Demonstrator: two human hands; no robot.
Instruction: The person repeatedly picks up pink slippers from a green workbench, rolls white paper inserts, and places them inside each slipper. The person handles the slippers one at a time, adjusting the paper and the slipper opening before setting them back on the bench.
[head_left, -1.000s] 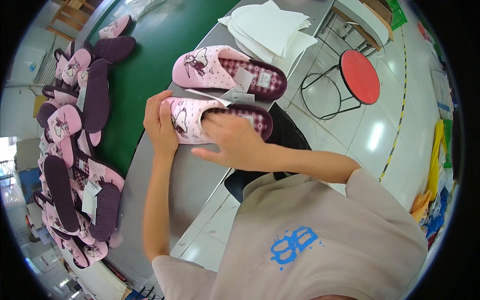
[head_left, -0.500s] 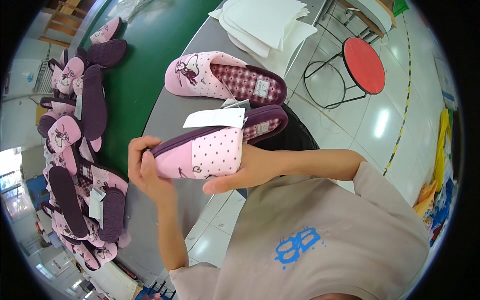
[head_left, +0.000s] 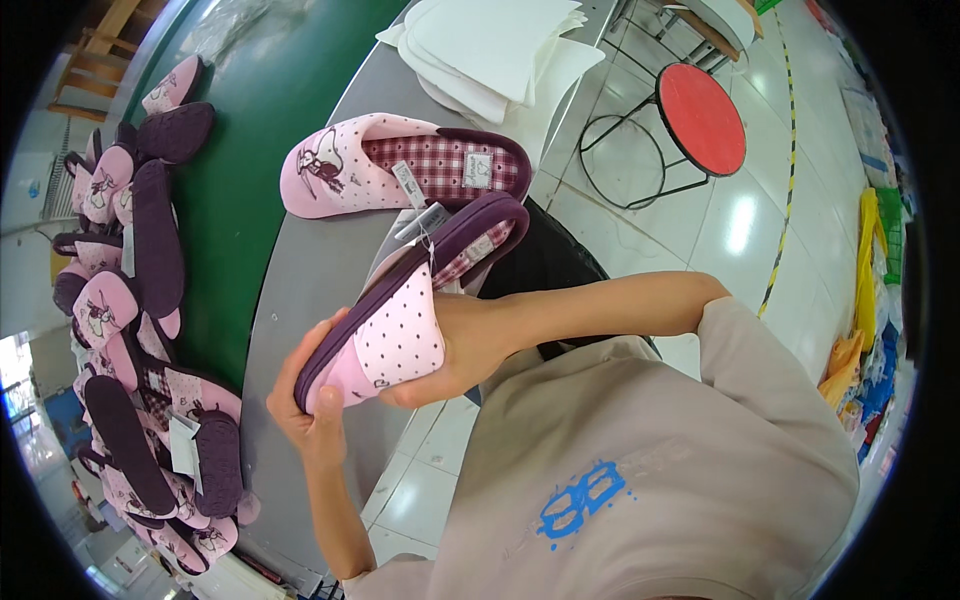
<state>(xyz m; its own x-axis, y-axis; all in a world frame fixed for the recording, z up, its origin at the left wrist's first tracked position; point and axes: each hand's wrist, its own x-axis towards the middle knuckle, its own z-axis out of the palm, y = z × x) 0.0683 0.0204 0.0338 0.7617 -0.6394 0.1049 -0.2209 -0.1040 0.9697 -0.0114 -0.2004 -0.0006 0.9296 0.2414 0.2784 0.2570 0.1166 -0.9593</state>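
Observation:
Both my hands hold a pink slipper [head_left: 400, 325] with black dots and dark purple trim, tilted with its heel end away from me. The fingers of my left hand [head_left: 312, 400] are wrapped round its toe end. My right hand [head_left: 465, 345] grips it around the dotted upper near the middle, with the fingertips partly hidden. A grey tag [head_left: 423, 222] and a patterned tag [head_left: 408, 185] hang by a thin string at the slipper's opening. Just beyond, a matching slipper [head_left: 330, 170] with a checked insole lies sole-down on the grey tabletop [head_left: 275, 335].
Several similar slippers [head_left: 105, 305] are heaped along the left, beside a green surface [head_left: 240, 200]. White sheets [head_left: 490, 50] are stacked at the table's far end. A red round stool [head_left: 702, 120] stands on the tiled floor to the right.
The held slipper has tilted, its toe end coming down toward me. The white tag has swung off its upper to the far side. The whole view has shifted a little.

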